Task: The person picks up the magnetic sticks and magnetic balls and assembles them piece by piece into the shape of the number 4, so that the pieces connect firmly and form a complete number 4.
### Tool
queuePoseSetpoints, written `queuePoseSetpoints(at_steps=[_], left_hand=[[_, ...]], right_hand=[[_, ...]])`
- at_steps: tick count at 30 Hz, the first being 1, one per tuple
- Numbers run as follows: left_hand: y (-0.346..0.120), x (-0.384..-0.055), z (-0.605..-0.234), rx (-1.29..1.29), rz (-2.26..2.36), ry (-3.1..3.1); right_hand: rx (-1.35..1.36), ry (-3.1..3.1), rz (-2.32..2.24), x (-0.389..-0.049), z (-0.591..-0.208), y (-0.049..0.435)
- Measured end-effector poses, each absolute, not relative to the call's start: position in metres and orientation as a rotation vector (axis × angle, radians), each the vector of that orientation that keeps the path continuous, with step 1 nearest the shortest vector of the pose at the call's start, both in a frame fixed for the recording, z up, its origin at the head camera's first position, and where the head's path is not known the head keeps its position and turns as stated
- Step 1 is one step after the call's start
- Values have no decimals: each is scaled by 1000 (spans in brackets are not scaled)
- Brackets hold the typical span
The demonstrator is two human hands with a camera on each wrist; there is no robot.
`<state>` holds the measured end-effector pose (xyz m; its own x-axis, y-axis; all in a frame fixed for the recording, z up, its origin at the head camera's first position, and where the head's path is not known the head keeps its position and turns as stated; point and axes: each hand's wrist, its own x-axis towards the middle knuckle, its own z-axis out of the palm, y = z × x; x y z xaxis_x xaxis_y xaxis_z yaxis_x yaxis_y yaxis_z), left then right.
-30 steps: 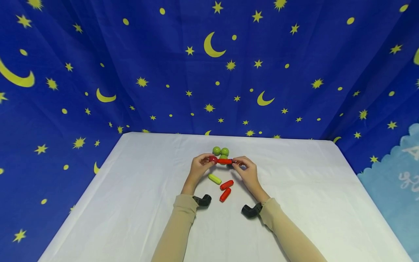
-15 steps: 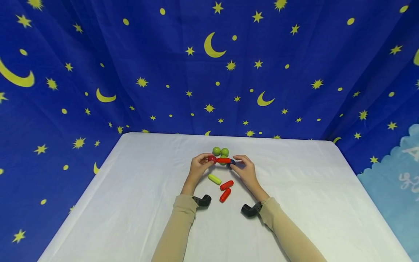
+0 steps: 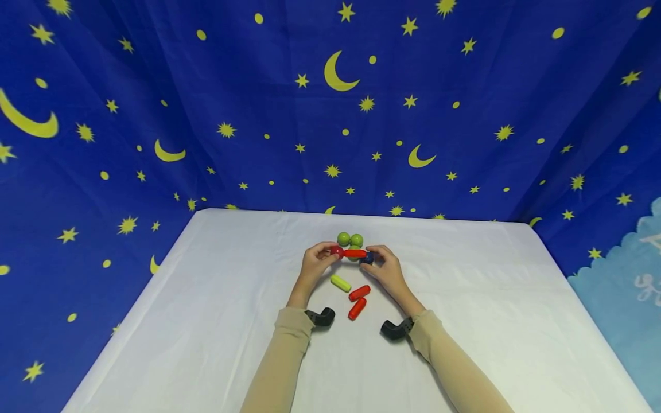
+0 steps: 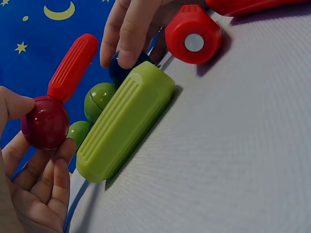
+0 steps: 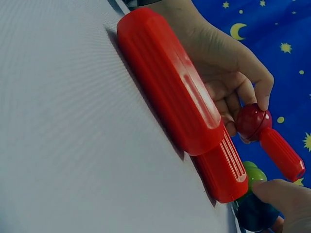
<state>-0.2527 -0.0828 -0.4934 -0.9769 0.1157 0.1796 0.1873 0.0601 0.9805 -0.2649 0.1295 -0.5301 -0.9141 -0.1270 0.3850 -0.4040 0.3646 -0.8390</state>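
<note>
In the head view my left hand (image 3: 314, 268) pinches a glossy dark red ball (image 3: 337, 252) between thumb and fingers. A red ribbed stick (image 3: 354, 253) extends from that ball toward the right, held off the table. My right hand (image 3: 388, 271) grips a dark blue ball (image 3: 367, 258), its thumb on the near side; in the left wrist view fingers lie over this blue ball (image 4: 122, 70). The wrist views show the stick's free end (image 5: 295, 172) apart from the blue ball (image 5: 256, 212).
Behind the held parts sit several green balls (image 3: 343, 238). Nearer the wrists lie a yellow-green stick (image 3: 341, 283) and two red sticks (image 3: 359, 293), close to one another. A white cloth covers the table (image 3: 232, 321), with a blue star-patterned curtain (image 3: 289, 115) around it.
My right fingers have left the red stick's far end and closed around the blue ball below it. The left hand keeps its pinch on the red ball, nearly still.
</note>
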Motion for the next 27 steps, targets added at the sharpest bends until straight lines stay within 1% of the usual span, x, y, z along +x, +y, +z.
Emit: queuePoseSetpoints(at_steps=[18,27], left_hand=[[-82,-251,-491,-298,-2098,-2227],[-82,-252,-491,-296,-2073,-2219]], right_hand=[[401,-2415,1526,-261,-529,131],[305,-2344,1617,-260,-527,132]])
